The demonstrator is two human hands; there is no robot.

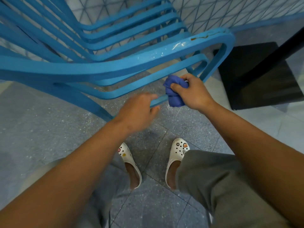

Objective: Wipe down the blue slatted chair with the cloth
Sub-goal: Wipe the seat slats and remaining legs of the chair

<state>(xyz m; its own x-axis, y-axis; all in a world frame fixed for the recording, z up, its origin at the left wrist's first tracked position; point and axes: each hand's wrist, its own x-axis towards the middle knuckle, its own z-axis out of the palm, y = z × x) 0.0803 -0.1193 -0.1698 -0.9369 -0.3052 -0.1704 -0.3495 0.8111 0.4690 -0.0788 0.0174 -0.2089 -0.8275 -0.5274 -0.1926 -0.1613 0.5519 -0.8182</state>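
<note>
The blue slatted chair (115, 66) fills the upper half of the view, tipped toward me, with scuffed white marks on its top slat. My right hand (194, 92) grips a bunched dark-blue cloth (174, 91) and holds it against the end of the lowest slat. My left hand (138, 111) is curled round that same lowest slat just left of the cloth, thumb under it and fingers over it.
A black square table base (256, 76) with a black post stands close to the right of the chair. Behind the chair is a tiled wall with a blue skirting. My feet in white clogs (177, 155) stand on the speckled grey floor.
</note>
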